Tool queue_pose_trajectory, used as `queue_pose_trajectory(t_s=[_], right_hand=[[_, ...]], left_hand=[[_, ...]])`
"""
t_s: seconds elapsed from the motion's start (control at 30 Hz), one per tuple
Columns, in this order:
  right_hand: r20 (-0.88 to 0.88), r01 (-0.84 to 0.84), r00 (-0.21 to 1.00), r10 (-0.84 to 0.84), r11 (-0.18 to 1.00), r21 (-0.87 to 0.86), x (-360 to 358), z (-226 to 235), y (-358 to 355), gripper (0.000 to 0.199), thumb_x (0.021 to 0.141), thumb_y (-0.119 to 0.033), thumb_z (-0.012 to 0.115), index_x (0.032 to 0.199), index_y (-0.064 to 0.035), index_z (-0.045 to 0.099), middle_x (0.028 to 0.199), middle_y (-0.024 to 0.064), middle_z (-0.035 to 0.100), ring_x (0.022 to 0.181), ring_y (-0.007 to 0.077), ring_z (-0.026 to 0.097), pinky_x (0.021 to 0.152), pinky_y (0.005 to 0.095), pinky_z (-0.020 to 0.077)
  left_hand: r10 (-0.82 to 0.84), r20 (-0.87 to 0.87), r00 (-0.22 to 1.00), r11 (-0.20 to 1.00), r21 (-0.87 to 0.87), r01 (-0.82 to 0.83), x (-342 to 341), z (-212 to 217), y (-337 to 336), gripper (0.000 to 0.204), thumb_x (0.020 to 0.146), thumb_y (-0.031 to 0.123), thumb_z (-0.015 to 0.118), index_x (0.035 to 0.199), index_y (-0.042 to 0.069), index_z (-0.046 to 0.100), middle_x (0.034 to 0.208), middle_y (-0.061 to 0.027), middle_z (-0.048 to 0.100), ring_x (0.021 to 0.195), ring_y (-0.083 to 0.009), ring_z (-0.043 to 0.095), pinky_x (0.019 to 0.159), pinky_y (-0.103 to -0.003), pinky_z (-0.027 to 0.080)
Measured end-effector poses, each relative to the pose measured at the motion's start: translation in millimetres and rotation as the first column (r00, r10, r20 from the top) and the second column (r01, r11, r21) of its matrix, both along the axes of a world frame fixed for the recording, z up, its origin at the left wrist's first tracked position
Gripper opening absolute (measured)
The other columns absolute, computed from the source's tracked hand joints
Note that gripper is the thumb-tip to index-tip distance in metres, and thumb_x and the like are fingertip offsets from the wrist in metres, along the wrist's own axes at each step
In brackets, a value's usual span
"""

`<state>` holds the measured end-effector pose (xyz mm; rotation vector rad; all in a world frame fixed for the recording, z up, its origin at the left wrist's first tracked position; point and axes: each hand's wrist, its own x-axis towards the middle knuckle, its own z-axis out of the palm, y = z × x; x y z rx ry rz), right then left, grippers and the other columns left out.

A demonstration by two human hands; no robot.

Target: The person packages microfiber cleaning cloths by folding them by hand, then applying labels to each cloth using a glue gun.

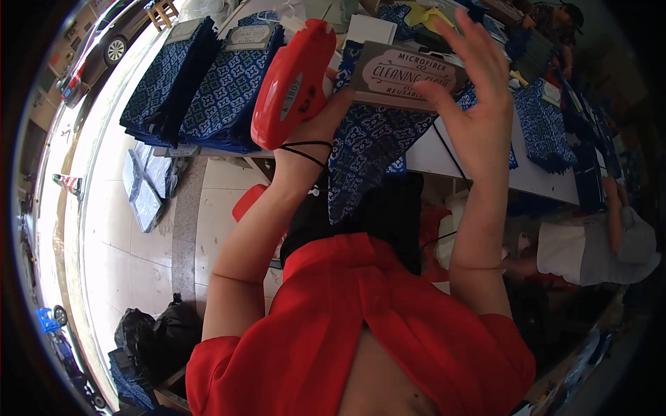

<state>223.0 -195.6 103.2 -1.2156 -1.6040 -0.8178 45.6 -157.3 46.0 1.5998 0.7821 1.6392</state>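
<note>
My left hand [311,132], a black band round its wrist, is closed around a red plastic hand tool [277,104] of a kind I cannot make out. Its thumb side meets the edge of a blue patterned cleaning cloth [371,142], which hangs down in front of my body. A grey printed card [374,55] wraps the cloth's top. Fingers spread and pointing up, my right hand [479,83] is at the card's right end. Its thumb overlaps the card; whether it touches is unclear. Most left fingers are hidden behind the tool.
Stacks of carded blue cloths [232,90] lie on the table's left. More cloths [548,128] are at the right, near a person in a grey cap [635,243]. Plastic-wrapped packs [149,184] and black bags [156,333] are at the left. Beyond stands a car [104,52].
</note>
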Motion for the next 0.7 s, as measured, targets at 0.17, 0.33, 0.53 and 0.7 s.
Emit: queue_pose_trajectory(t_s=[0.17,0.33,0.53,0.7], right_hand=[[-0.281,-0.399,0.914,0.293,0.521,-0.755,-4,8,25,0.029,0.07,-0.021,0.065,0.096,-0.0079,0.062,0.078,0.0121,0.063,0.067,0.0187,0.061,0.06,0.0291,0.0454],[-0.221,-0.31,0.948,0.229,0.509,-0.803,1,13,37,0.022,0.072,-0.022,0.064,0.082,-0.0021,0.064,0.06,0.0076,0.06,0.055,0.014,0.058,0.053,0.0258,0.0439],[-0.169,-0.233,0.971,0.169,0.513,-0.826,2,7,47,0.023,0.073,-0.023,0.064,0.081,-0.0016,0.064,0.061,0.0068,0.061,0.054,0.0098,0.057,0.051,0.0239,0.0429],[-0.123,-0.194,0.979,0.163,0.547,-0.814,-4,3,44,0.023,0.074,-0.023,0.063,0.081,-0.0015,0.063,0.062,0.0081,0.061,0.053,0.0116,0.057,0.05,0.0253,0.0427]], left_hand=[[-0.043,-0.036,0.998,0.999,-0.013,0.042,2,-13,1,0.024,0.074,0.005,0.064,0.095,0.004,0.053,0.082,-0.0006,0.055,0.071,-0.008,0.051,0.066,-0.022,0.043],[0.064,-0.073,0.995,0.995,-0.074,-0.07,-12,-15,-6,0.017,0.075,0.006,0.062,0.092,0.001,0.059,0.074,-0.0022,0.057,0.065,-0.0075,0.052,0.061,-0.021,0.042],[-0.167,-0.292,0.942,0.974,-0.199,0.11,-18,-34,-22,0.02,0.073,0.011,0.064,0.09,0.0,0.058,0.069,-0.0085,0.059,0.06,-0.0143,0.056,0.06,-0.025,0.043],[-0.207,-0.19,0.96,0.956,-0.249,0.157,-12,-43,-21,0.019,0.073,0.011,0.064,0.088,0.0,0.058,0.07,-0.0091,0.059,0.063,-0.0177,0.058,0.061,-0.027,0.043]])
